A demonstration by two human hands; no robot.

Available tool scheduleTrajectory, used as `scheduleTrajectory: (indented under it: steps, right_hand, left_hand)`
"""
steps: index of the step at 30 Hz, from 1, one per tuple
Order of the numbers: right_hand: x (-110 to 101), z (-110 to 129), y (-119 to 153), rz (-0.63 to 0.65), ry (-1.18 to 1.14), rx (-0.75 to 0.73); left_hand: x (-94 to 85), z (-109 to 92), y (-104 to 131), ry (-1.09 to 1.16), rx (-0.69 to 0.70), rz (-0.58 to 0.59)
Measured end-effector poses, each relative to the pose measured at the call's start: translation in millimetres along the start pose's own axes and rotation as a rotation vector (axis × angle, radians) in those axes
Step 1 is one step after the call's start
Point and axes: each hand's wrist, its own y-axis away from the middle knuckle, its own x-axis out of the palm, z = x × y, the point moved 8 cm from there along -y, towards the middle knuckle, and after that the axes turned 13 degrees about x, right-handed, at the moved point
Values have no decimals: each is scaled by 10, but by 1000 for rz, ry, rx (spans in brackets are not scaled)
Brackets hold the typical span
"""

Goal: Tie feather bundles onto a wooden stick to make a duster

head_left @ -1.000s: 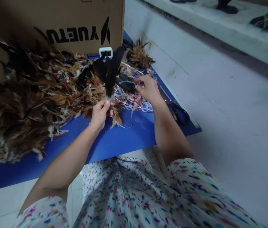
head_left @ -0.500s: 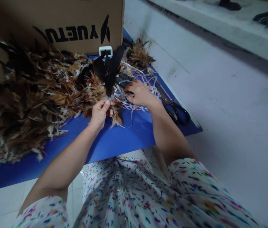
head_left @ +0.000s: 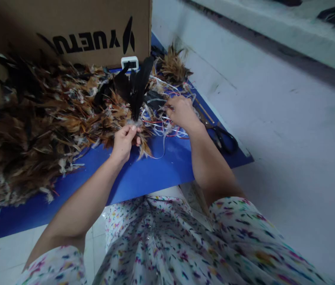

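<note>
- Black feathers [head_left: 137, 89] stand near the middle of the blue table [head_left: 143, 170], fanned upward; well to their left spreads a large brown feather heap [head_left: 48, 138], mixed with darker plumes and pale tufts, reaching out past the left edge of view.
- Behind this heap stands a cardboard box [head_left: 96, 16], its black lettering upside down.
- The left hand [head_left: 123, 141] grasps the black feathers by their fluffy base, thumb and fingers pinched together.
- A small white device [head_left: 125, 60] with a dark screen is by the box, just behind the feather tips.
- A brown tuft [head_left: 145, 148] pokes out just to the right of the left hand.
- Next come another dark feather [head_left: 155, 99] and tangled white and red strands [head_left: 155, 128], one pale strand looping down near the table's front edge.
- Farther back, close to the wall, sits a brown clump [head_left: 172, 67] of feathers.
- The right hand [head_left: 183, 113] is over the strands, fingers bent; whether they grip anything I cannot tell.
- Beyond it lie a thin stick [head_left: 205, 111] and black-handled scissors [head_left: 220, 138], partly hidden by the forearm.
- Farthest right are the pale wall [head_left: 274, 118] and a ledge [head_left: 274, 37] bearing dark objects.
</note>
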Motion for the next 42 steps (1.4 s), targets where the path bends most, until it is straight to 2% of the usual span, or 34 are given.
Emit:
scheduleTrajectory:
  steps: [7,24,29,36,42]
  right_hand:
    - [-102,-188,-73,-69,-32,70]
    - [-208,-359,-114,-168,-281,186]
    - [-175,-394,-122,-130,-300,232]
    - [-153,-356,-88,-117,-374,196]
    - [-143,-305,-94,-105,-327,181]
  left_hand:
    - [-2,9,-7,0,-15,-11]
    - [-18,18,-16,-16,15,6]
    - [-23,26,-21,-11,45,22]
    - [5,16,-5,-2,8,20]
    - [4,6,-6,-11,3,20]
